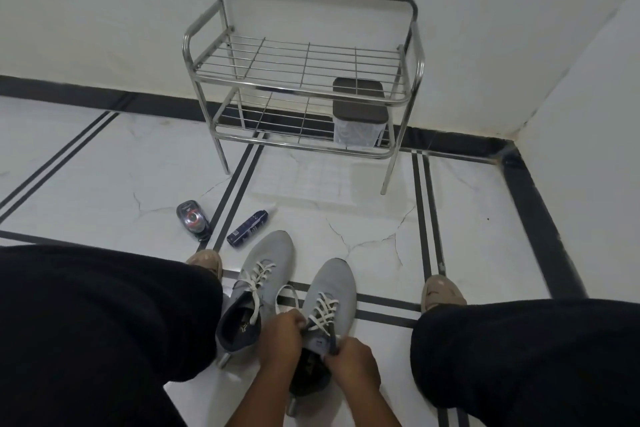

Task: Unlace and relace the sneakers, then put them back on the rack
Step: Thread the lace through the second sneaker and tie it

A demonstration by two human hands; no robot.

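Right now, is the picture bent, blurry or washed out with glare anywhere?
Head view: wide-angle bending curves the rack and floor stripes; light is dim and even; only small glints on the rack's chrome; both hands at the right sneaker look slightly soft.

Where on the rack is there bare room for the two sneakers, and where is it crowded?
The rack's top shelf is bare right across. The lower shelf is bare on its left and middle; a lidded bin fills its right end. The floor by the knees is crowded: both sneakers, both hands, a bottle, a tin.
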